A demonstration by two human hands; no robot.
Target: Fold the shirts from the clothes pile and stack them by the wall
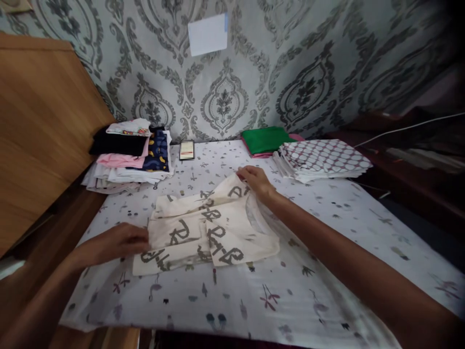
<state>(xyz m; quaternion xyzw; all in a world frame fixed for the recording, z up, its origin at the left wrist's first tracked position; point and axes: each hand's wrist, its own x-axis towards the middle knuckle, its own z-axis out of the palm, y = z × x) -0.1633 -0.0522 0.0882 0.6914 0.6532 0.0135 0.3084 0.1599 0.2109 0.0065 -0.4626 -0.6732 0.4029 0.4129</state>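
A cream shirt (221,220) with dark brush-like lettering lies on the patterned sheet, its neckline toward the right and its left part creased in layers. At the far right corner, my right hand (256,182) pinches the fabric and lifts that edge slightly off the sheet. My left hand (125,241) is at the opposite end, its fingers curled closed on the left edge of the shirt. The fingertips of the left hand are partly hidden.
A pile of folded clothes (127,157) stands at the back left beside a wooden cabinet (39,131). At the back right are a folded green cloth (267,139) and a stack with a lattice-patterned cloth (323,157). A phone (187,150) lies near the wall.
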